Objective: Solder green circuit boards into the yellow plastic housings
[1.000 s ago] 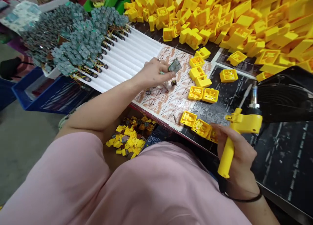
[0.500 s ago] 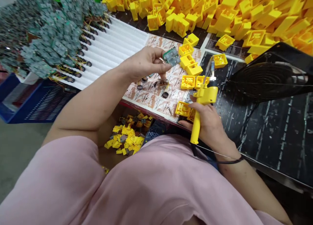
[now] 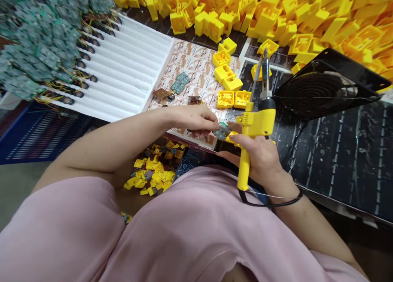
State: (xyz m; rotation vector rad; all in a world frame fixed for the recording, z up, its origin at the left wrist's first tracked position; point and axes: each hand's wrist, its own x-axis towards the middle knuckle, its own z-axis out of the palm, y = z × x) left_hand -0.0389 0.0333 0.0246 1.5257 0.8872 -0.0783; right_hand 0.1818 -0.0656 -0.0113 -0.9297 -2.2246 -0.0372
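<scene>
In the head view, my left hand [image 3: 196, 119] pinches a small grey-green circuit board [image 3: 222, 131] at the table's front edge. That board is right over a yellow plastic housing [image 3: 235, 138], which is partly hidden behind it and my fingers. My right hand [image 3: 264, 157] is closed around a yellow soldering gun [image 3: 259, 122], its metal tip pointing up and away from me. The thumb and fingers of this hand also reach to the housing. Behind them, more open yellow housings [image 3: 225, 98] stand in a loose row. Two loose boards [image 3: 180, 82] lie on the patterned sheet.
A heap of yellow housings [image 3: 270, 12] covers the back of the table. At left, many wired circuit boards [image 3: 49, 44] are piled on a ridged white sheet [image 3: 135, 65]. A black fan [image 3: 319, 89] stands at right. Below is a blue crate [image 3: 37, 130].
My left hand has come down and to the right, bringing the circuit board to the yellow housing by my right hand. The soldering gun stays in my right hand. The view has shifted slightly.
</scene>
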